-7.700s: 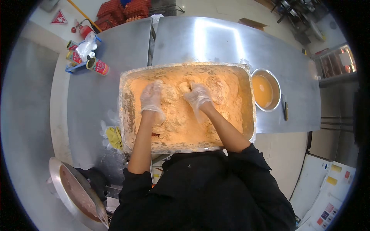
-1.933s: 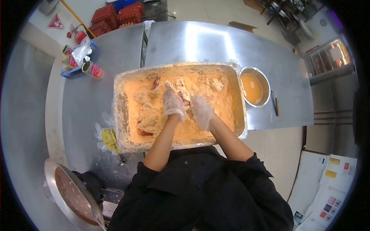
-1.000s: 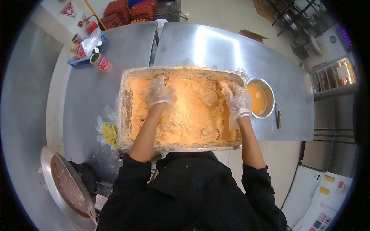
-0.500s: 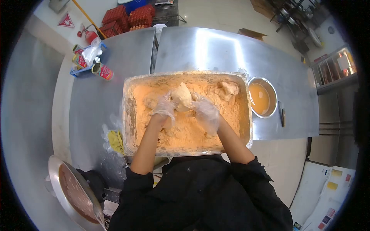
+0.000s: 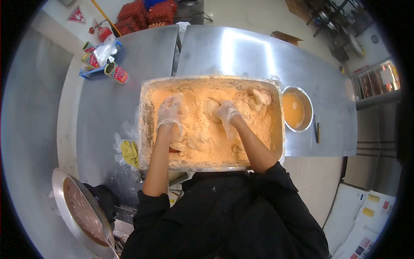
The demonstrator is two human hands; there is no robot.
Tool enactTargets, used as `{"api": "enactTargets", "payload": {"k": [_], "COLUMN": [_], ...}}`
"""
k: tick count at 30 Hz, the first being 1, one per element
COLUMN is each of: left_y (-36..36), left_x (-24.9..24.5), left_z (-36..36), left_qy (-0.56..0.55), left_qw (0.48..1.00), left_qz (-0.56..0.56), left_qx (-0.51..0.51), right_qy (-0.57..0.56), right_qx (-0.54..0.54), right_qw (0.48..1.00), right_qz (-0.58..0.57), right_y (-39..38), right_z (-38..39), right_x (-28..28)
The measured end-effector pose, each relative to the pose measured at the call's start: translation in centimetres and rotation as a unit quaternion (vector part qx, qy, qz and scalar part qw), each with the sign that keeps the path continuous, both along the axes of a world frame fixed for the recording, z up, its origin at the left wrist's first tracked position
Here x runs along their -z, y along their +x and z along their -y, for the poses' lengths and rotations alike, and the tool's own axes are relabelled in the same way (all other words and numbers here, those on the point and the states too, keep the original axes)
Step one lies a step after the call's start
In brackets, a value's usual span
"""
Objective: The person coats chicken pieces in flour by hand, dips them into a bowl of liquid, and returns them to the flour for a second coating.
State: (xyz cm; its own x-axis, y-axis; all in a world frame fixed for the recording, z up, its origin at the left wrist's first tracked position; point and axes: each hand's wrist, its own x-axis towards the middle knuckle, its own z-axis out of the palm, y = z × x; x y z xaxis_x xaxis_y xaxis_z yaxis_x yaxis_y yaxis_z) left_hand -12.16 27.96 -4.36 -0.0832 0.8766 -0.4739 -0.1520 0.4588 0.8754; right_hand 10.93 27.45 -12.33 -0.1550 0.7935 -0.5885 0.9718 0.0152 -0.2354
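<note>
Parted since the last frame, the left hand sits towards ten o'clock in the tray, its grip unclear. The right hand rests its fingers against a piece at twelve; pinching, I cannot tell. Probably soft, moderately heavy, slippery with powder; best cupped around its thick middle.

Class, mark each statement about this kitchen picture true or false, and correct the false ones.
1. The left hand and right hand, both in clear plastic gloves, are inside the large rectangular metal tray. True.
2. The hands are touching each other. False: they are apart, with orange powder between them.
3. A round silver metal bowl holds orange liquid. True.
4. The bowl stands inside the tray. False: it is beside it, on the right.
</note>
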Motion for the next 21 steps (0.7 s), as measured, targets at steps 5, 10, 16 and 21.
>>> {"api": "enactTargets", "payload": {"k": [5,10,16,21], "left_y": [-0.4,3.8,5.4,7.2], "left_x": [3.1,-1.5,1.7,-1.3], "left_z": [0.0,2.6,2.8,3.1], "left_qy": [-0.044,-0.212,-0.07,-0.032], "left_qw": [0.99,0.968,0.984,0.986], "left_qz": [-0.098,0.095,0.136,0.074], "left_qx": [0.093,0.096,0.095,0.143], "right_qy": [0.107,0.159,0.341,0.074], "right_qx": [0.073,0.179,0.117,0.403], "right_qw": [0.991,0.962,0.89,0.811], "right_qz": [-0.027,-0.132,-0.28,-0.418], "right_y": [-1.7,-4.7,-4.2,-1.9], "right_z": [0.7,4.2,8.4,6.8], "right_x": [-6.0,-11.7,-11.7,-10.5]}}
